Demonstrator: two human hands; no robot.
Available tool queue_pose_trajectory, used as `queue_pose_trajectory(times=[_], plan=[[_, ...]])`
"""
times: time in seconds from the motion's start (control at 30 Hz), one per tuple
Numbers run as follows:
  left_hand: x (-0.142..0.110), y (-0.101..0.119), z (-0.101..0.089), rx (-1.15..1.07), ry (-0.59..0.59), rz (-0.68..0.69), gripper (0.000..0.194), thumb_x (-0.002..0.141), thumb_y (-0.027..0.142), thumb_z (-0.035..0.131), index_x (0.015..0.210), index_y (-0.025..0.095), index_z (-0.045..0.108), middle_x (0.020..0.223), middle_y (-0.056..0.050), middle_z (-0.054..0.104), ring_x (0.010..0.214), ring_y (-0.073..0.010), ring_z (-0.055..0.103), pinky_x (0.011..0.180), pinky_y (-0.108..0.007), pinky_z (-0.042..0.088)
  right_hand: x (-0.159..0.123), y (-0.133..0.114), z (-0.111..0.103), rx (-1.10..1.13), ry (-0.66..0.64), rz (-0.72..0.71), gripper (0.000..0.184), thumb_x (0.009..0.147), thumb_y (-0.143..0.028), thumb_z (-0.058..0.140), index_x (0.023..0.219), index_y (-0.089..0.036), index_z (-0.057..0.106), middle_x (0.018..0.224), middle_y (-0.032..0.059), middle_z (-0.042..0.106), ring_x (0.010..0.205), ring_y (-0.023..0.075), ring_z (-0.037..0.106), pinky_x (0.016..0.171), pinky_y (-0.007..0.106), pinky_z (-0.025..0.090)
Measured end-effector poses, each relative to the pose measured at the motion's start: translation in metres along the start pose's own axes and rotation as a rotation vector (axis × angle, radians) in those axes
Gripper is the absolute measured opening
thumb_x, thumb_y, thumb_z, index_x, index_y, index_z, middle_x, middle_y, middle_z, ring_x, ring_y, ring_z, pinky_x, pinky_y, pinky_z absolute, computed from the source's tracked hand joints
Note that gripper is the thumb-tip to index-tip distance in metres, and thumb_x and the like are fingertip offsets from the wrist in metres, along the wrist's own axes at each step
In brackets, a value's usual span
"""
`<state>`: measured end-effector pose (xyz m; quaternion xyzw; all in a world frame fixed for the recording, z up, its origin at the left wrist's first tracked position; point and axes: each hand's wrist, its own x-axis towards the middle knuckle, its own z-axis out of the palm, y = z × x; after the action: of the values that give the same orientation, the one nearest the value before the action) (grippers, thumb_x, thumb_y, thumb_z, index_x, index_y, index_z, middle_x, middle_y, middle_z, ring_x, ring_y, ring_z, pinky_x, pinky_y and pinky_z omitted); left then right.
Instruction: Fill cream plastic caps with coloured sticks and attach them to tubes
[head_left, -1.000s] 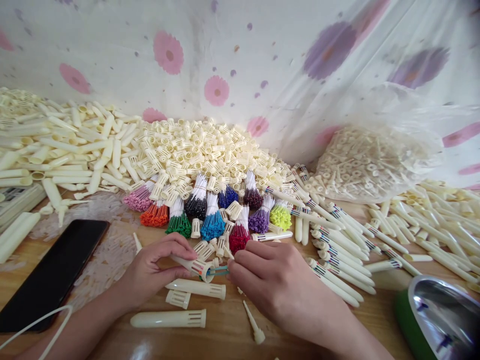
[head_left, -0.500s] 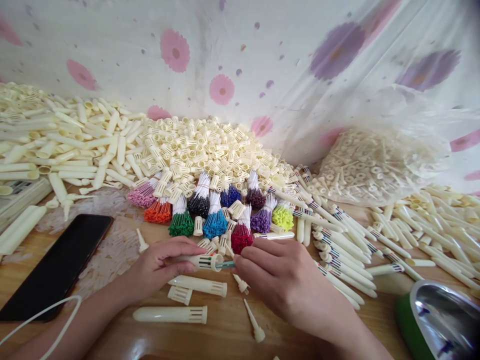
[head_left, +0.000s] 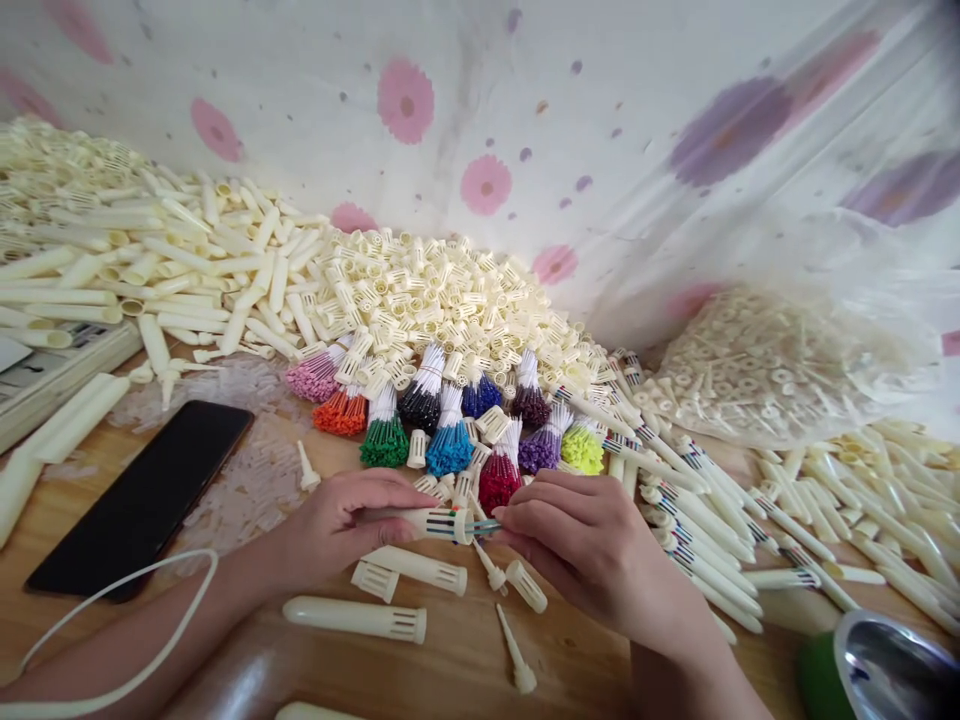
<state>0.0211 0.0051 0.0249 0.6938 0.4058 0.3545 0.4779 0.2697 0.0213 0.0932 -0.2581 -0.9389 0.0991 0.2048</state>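
Observation:
A cream slotted pen barrel [head_left: 439, 523] lies nearly level in my left hand [head_left: 352, 525], its fingers closed round the plain end. Bits of colour show through the slots. From the barrel's open right end stick thin blue-teal pen refills [head_left: 484, 527], pinched by the fingertips of my right hand [head_left: 581, 535]. Below the hands on the table are another slotted barrel [head_left: 356, 618], a short slotted sleeve [head_left: 526, 587] and a cone-tipped cream piece [head_left: 516, 648]. Just behind stand bundles of refills, among them a red bundle [head_left: 500, 475] and a light blue bundle [head_left: 449, 440].
A heap of slotted sleeves [head_left: 450, 285] and piles of barrels [head_left: 210, 250] fill the back. Filled pens [head_left: 705, 560] lie at right, before a clear bag of parts [head_left: 787, 360]. A black phone [head_left: 142, 500], a white cable [head_left: 199, 610] and a green-sided metal container [head_left: 885, 660] flank my arms.
The view has swung, so most things sit further right. The barrel has turned nearly level in my left hand. My right hand still pinches the refills; the short sleeve beneath it has come into sight.

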Motion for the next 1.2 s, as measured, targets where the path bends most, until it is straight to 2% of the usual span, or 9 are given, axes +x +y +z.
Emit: queue_pose_trajectory(times=[0.17,0.3,0.6,0.8,1.2], plan=[[0.0004,-0.001,0.001,0.023,-0.024,0.051,0.026,0.084,0.02,0.059,0.107,0.026,0.071,0.094,-0.003,0.075,0.088,-0.0178,0.067,0.077,-0.024,0.052,-0.0008,0.0016,-0.0002,0.02,0.006,0.014,0.014,0.091,-0.015,0.049,0.08,-0.015,0.059,0.066,0.0024,0.06,0.062,0.0121,0.051,0.056,0.024,0.036],[-0.0002,-0.0016,0.0019,0.023,-0.025,0.038,0.025,0.085,0.02,0.058,0.106,0.025,0.071,0.096,-0.003,0.075,0.087,-0.0173,0.067,0.078,-0.024,0.051,-0.0004,0.0014,-0.0013,0.017,0.015,0.011,0.017,0.092,-0.016,0.048,0.078,-0.015,0.059,0.065,0.0026,0.06,0.061,0.0121,0.052,0.055,0.024,0.037],[-0.0002,-0.0004,0.0028,0.002,-0.048,-0.059,0.025,0.085,0.024,0.055,0.104,0.023,0.072,0.096,-0.004,0.075,0.087,-0.0184,0.068,0.075,-0.025,0.052,-0.0017,0.001,-0.0019,-0.007,0.022,-0.011,0.016,0.091,-0.014,0.048,0.08,-0.015,0.06,0.066,0.0029,0.061,0.064,0.0127,0.056,0.057,0.024,0.04],[-0.0003,0.0046,0.0048,-0.058,-0.063,-0.189,0.026,0.084,0.028,0.055,0.102,0.02,0.072,0.088,-0.003,0.076,0.074,-0.0164,0.067,0.064,-0.022,0.051,-0.0009,0.0013,-0.0018,-0.006,0.047,-0.01,0.015,0.09,-0.015,0.05,0.079,-0.016,0.06,0.066,0.0035,0.062,0.063,0.0135,0.056,0.056,0.024,0.041],[0.0004,0.0042,0.0064,-0.171,-0.053,-0.233,0.023,0.082,0.027,0.057,0.098,0.021,0.074,0.082,-0.003,0.076,0.068,-0.0167,0.068,0.06,-0.023,0.051,0.0024,0.0041,-0.0012,0.067,0.053,-0.002,0.003,0.089,-0.016,0.055,0.087,-0.016,0.058,0.071,0.0036,0.064,0.063,0.0138,0.055,0.055,0.025,0.039]])
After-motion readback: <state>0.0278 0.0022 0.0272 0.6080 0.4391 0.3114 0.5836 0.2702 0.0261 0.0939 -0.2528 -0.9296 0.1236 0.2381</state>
